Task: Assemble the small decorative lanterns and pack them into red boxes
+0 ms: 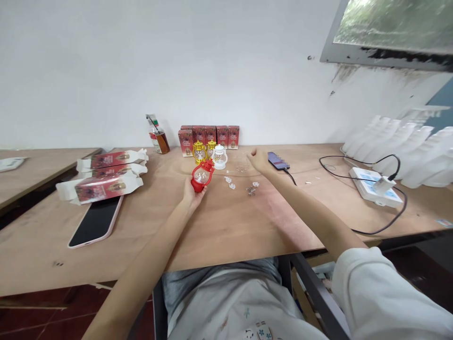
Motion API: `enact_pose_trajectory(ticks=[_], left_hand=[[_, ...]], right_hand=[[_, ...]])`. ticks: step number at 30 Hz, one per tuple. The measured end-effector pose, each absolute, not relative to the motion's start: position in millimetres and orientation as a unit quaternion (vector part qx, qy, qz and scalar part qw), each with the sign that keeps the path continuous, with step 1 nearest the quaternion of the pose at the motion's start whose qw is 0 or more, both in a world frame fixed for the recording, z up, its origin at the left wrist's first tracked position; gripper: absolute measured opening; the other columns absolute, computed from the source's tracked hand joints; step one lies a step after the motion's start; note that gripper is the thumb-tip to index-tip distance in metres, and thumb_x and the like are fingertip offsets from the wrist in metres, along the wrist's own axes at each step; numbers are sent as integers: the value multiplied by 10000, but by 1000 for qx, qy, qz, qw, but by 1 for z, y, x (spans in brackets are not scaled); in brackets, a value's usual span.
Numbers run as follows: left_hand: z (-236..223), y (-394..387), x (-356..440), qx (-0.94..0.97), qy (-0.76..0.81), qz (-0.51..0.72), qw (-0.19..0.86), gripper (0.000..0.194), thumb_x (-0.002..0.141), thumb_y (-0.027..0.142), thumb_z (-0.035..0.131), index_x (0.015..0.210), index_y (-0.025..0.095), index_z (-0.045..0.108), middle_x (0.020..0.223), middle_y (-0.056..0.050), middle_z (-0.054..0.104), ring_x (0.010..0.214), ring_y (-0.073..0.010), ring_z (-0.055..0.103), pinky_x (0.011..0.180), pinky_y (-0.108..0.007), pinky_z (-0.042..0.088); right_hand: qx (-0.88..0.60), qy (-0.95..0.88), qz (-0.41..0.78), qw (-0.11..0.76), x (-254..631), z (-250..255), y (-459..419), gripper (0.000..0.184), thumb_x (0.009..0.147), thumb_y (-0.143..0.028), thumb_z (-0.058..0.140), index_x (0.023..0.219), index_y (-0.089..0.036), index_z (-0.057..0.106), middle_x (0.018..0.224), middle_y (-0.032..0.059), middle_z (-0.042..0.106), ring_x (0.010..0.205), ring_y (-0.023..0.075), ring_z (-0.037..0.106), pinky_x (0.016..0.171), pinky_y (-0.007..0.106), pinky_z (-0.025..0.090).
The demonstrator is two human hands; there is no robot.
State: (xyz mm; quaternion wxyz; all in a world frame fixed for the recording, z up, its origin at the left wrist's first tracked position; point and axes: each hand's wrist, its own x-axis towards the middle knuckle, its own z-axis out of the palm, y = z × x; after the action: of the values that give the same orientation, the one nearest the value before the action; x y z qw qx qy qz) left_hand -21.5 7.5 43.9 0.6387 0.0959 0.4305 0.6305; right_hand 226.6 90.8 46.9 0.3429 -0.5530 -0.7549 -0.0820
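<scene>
My left hand (191, 192) grips a small red toy lantern (202, 175) by its base, tilted toward me above the wooden table (219, 222). My right hand (259, 160) reaches forward to the far side of the table, fingers curled near a thin wire ring (242, 166); whether it holds anything I cannot tell. Two gold lanterns (199, 151) and a white lantern (220, 157) stand just beyond the red one. Small white and metal bits (231, 183) lie scattered between my hands.
A row of red boxes (208, 137) lines the wall, with a small bottle (160, 139) beside it. Flat unfolded boxes (106, 182) and a pink-cased phone (96, 222) lie at left. A dark phone (278, 160), power strip (375, 186) and white bottles (406, 146) sit at right.
</scene>
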Motion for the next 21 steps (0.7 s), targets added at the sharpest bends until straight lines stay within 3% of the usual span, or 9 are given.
enact_pose_trajectory(ticks=[4, 9, 15, 21], left_hand=[[43, 8, -22, 98, 432, 627, 641, 187, 887, 254, 433, 765, 159, 538, 687, -6, 582, 516, -92, 542, 411, -169, 437], [43, 8, -22, 99, 436, 622, 642, 182, 884, 251, 437, 758, 161, 533, 673, -7, 573, 505, -94, 534, 408, -170, 435], [43, 8, -22, 101, 439, 619, 643, 164, 878, 249, 447, 774, 165, 542, 666, -8, 569, 491, -96, 527, 407, -175, 437], [43, 7, -21, 106, 442, 613, 646, 152, 875, 242, 449, 793, 162, 549, 671, -11, 571, 492, -101, 526, 406, -180, 437]], right_hand=[[-589, -652, 57, 474, 234, 47, 95, 201, 891, -322, 467, 797, -157, 533, 625, 19, 591, 612, 123, 542, 614, 256, 453], [-585, -546, 202, 565, 236, 38, 95, 136, 840, -225, 497, 717, -189, 456, 591, -31, 541, 560, 80, 534, 568, 202, 462], [-569, -510, 280, 581, 237, 27, 88, 182, 818, -142, 519, 673, -200, 426, 574, -42, 528, 529, 81, 513, 553, 210, 446], [-550, -529, 300, 572, 232, 18, 88, 234, 829, -212, 568, 649, -207, 419, 524, -59, 496, 494, 86, 484, 517, 208, 420]])
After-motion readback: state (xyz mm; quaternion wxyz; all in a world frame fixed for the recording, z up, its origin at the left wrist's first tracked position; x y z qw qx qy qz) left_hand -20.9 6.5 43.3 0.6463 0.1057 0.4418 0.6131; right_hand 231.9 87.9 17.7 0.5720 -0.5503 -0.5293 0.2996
